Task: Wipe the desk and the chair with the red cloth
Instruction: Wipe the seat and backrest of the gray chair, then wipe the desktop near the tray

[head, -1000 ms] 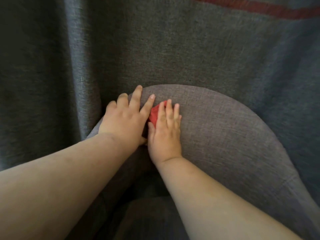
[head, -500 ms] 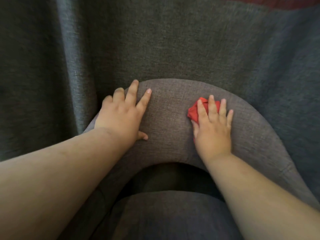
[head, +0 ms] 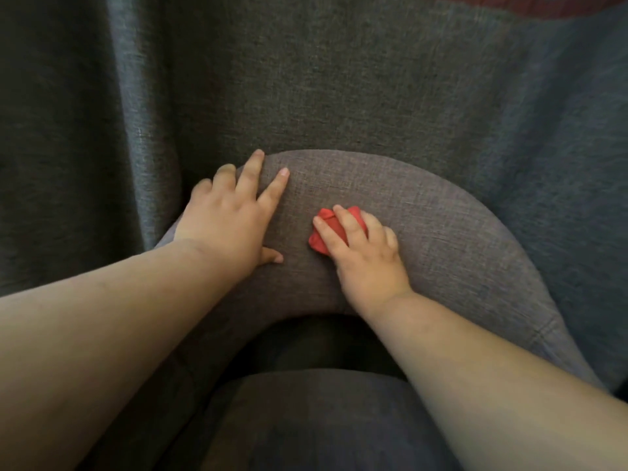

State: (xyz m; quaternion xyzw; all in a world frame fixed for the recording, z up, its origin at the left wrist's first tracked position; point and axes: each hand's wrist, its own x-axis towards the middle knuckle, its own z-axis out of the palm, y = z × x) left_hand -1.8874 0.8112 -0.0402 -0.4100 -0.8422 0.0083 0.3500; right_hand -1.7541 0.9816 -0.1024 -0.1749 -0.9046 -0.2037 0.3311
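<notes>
The chair (head: 452,232) is upholstered in grey fabric, and its curved backrest top arcs across the middle of the view. My right hand (head: 368,263) presses a bunched red cloth (head: 326,229) flat against the top of the backrest, with the fingers over it. My left hand (head: 231,219) lies flat on the backrest's left end with its fingers spread and nothing in it. The chair seat (head: 323,419) shows below, between my forearms. No desk is in view.
A dark grey curtain (head: 306,73) hangs directly behind the chair and fills the upper view, with deep folds at the left. A dark red band (head: 543,5) crosses the top right corner.
My right hand slid the red cloth out to the right along the backrest, then back leftward to the middle. My left hand has stayed on the left end.
</notes>
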